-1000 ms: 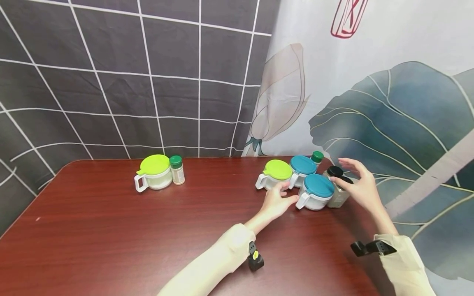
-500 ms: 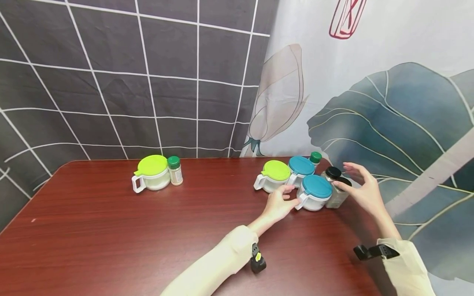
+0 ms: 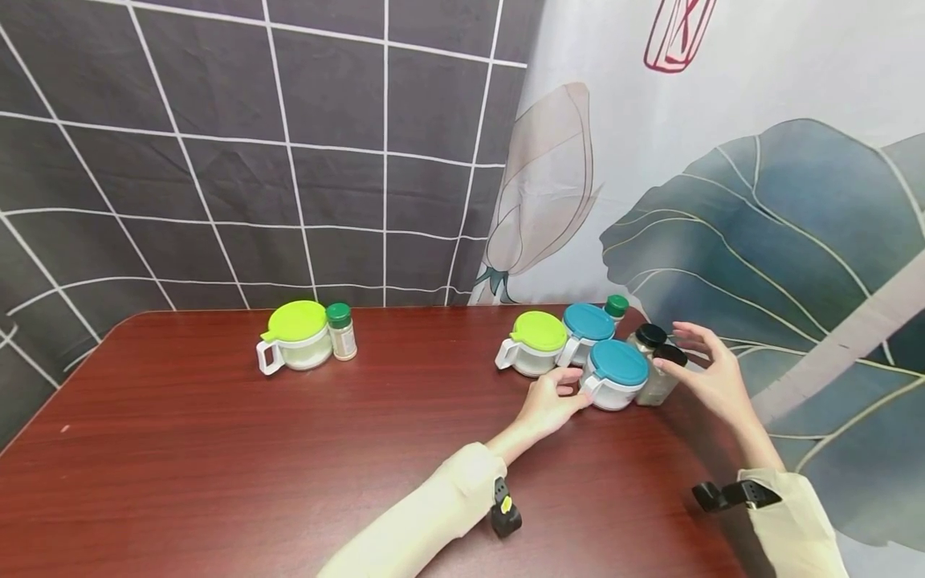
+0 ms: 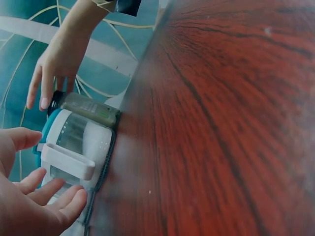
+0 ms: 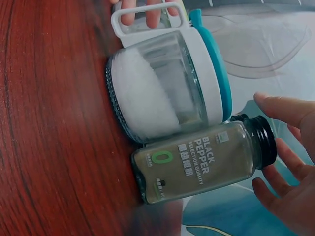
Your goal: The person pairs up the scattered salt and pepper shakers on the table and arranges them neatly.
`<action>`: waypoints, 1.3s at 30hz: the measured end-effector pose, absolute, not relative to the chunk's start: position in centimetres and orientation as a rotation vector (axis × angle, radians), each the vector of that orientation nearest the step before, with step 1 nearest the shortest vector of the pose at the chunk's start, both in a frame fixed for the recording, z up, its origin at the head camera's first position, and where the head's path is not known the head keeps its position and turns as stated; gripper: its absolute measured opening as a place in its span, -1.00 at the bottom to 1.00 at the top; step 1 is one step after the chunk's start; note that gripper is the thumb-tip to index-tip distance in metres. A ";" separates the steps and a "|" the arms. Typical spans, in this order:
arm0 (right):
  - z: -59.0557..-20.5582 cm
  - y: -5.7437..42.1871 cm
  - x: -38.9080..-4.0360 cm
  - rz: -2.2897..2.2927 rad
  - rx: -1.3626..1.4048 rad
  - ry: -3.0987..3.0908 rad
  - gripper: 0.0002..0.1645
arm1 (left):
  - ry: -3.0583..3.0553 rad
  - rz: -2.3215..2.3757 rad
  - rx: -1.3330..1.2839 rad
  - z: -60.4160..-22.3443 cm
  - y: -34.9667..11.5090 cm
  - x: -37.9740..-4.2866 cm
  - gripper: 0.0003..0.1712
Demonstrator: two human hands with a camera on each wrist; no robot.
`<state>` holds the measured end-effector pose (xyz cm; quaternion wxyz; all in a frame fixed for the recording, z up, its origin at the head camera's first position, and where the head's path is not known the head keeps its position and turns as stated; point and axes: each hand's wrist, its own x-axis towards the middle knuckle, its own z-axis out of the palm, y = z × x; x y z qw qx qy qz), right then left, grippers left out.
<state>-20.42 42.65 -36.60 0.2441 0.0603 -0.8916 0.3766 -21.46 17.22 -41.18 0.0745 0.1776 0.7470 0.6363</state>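
A glass seasoning jar (image 5: 147,93) with a blue lid and white handle holds white granules. It stands at the front of a cluster on the table's right side. My left hand (image 3: 548,404) is at its handle (image 4: 69,161), thumb and fingers spread on either side; firm contact cannot be made out. To the jar's right, touching or nearly so, stands a black pepper bottle (image 5: 197,162) with a black cap (image 5: 265,142). Around that cap, thumb apart from the fingers, my right hand (image 3: 715,385) stays spread without visibly gripping it.
Behind are a second black-capped bottle (image 3: 650,335), another blue-lidded jar (image 3: 588,323), a green-lidded jar (image 3: 539,331) and a green-capped shaker (image 3: 617,305). Farther left stand another green-lidded jar (image 3: 298,323) and shaker (image 3: 344,342). Curtains hang behind the table (image 3: 289,449).
My left hand has shifted slightly right, closer to the front jar's handle. My right hand has edged slightly right and down by the black caps. The containers stay put.
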 end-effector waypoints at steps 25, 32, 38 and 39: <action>-37.9 43.6 -20.4 1.049 0.148 -2.477 -0.20 | 2.291 1.878 0.564 -41.3 18.2 -21.4 -0.57; -38.1 43.6 -20.1 1.084 0.161 -2.496 -0.27 | 2.294 1.868 0.518 -41.5 18.3 -21.3 -0.62; -38.2 43.4 -20.1 1.099 0.153 -2.488 -0.33 | 2.313 1.862 0.519 -41.7 18.4 -21.3 -0.67; -38.2 43.3 -20.1 1.099 0.150 -2.488 -0.33 | 2.318 1.857 0.517 -41.7 18.4 -21.3 -0.67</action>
